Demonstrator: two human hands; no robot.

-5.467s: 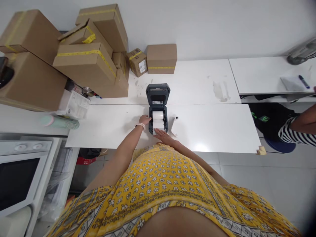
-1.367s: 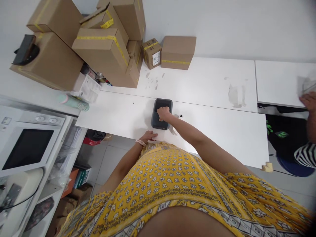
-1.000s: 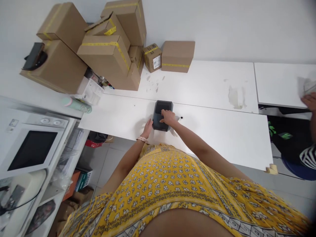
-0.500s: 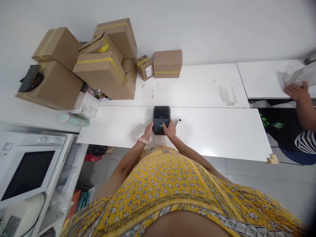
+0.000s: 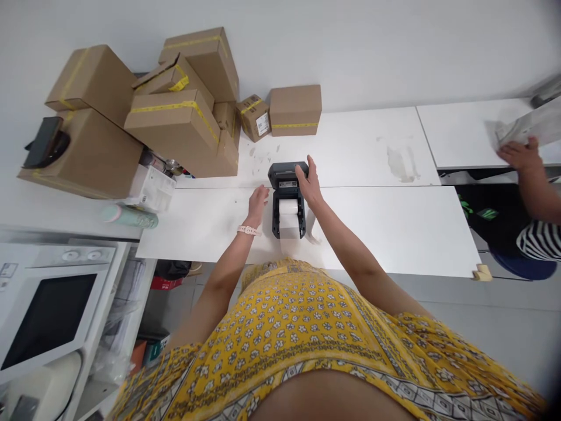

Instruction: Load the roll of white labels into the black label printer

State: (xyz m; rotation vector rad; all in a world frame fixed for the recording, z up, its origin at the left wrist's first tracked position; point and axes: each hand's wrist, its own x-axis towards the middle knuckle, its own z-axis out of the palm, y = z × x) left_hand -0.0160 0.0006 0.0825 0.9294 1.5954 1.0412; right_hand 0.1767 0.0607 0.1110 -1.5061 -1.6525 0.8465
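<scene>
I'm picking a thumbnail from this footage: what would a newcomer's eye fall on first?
Probably the bright yellow flowered garment, which fills the lower middle of the picture. Next, near the centre, the dark device open on the white table, a white roll inside, the right hand at its raised lid and the left hand beside it. Then the stacked, yellow-taped cardboard boxes at upper left.

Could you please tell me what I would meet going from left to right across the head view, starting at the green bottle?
Green bottle → left hand → open printer → tan corner piece → co-worker's hand. The right hand overlaps the printer, so I left it out.
</scene>
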